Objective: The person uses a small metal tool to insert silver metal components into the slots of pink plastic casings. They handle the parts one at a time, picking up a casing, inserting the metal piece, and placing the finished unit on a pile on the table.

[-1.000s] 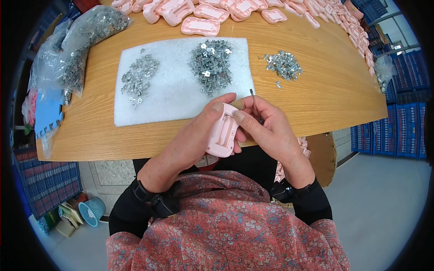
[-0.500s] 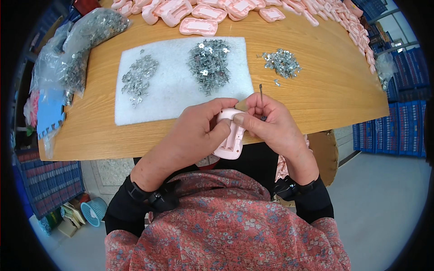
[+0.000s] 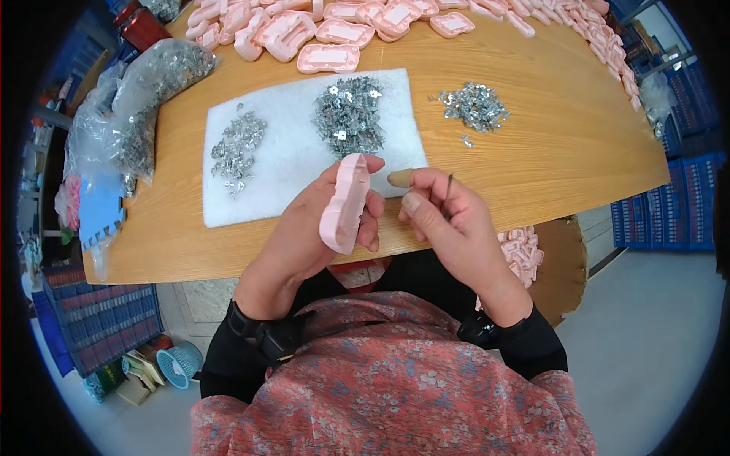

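Observation:
My left hand (image 3: 293, 228) is closed round a pale pink plastic casing (image 3: 346, 205), tilted up on its side so its hollow inside faces right. Apart from it, my right hand (image 3: 456, 220) is curled, with thumb and index finger near each other. A thin dark metal rod-like tool (image 3: 449, 186) sticks up from that hand; its lower part is hidden in the fingers. The index finger wears a tan finger cot (image 3: 400, 178). Just beyond my hands, a white foam sheet (image 3: 289, 167) carries a dense pile of metal clips (image 3: 348, 114) and a looser heap of small metal pieces (image 3: 237, 152).
More metal pieces (image 3: 476, 106) lie on the wooden table (image 3: 547, 152). Many pink casings (image 3: 327, 58) crowd its far edge. Plastic bags of metal parts (image 3: 156, 83) stand at left. Below the table's right front is a box (image 3: 566, 266) of pink pieces. Blue crates (image 3: 669, 201) stand at right.
My right hand has come off the casing and moved slightly right, keeping the tool. My left hand has moved left and turned the casing from its battery-slot face onto its side.

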The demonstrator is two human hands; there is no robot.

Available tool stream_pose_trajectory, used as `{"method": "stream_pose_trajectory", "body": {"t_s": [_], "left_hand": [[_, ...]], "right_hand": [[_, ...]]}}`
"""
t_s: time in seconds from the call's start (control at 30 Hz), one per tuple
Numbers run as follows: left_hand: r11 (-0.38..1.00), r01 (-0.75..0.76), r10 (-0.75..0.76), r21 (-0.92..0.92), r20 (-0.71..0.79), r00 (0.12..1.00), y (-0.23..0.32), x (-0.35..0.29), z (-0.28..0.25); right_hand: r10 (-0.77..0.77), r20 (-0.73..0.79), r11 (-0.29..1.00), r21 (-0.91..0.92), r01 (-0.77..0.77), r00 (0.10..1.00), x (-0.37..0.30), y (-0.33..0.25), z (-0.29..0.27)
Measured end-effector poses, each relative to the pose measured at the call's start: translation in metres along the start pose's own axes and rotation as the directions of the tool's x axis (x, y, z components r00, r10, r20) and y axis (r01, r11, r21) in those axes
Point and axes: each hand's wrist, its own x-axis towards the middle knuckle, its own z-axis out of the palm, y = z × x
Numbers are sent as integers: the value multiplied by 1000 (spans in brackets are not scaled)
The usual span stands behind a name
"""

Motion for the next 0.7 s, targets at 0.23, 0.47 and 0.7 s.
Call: {"method": "stream_pose_trajectory", "body": {"t_s": [0.23, 0.47, 0.7], "left_hand": [[995, 12, -7, -101, 42, 999, 5, -2, -1], [991, 67, -43, -120, 195, 980, 3, -3, -11], [996, 47, -53, -77, -74, 996, -2, 7, 6]], "right_hand": [[-226, -1, 951, -218, 220, 974, 2, 2, 13], [-491, 225, 687, -494, 533, 841, 4, -1, 12], [-564, 184, 641, -517, 567, 805, -1, -6, 18]]}}
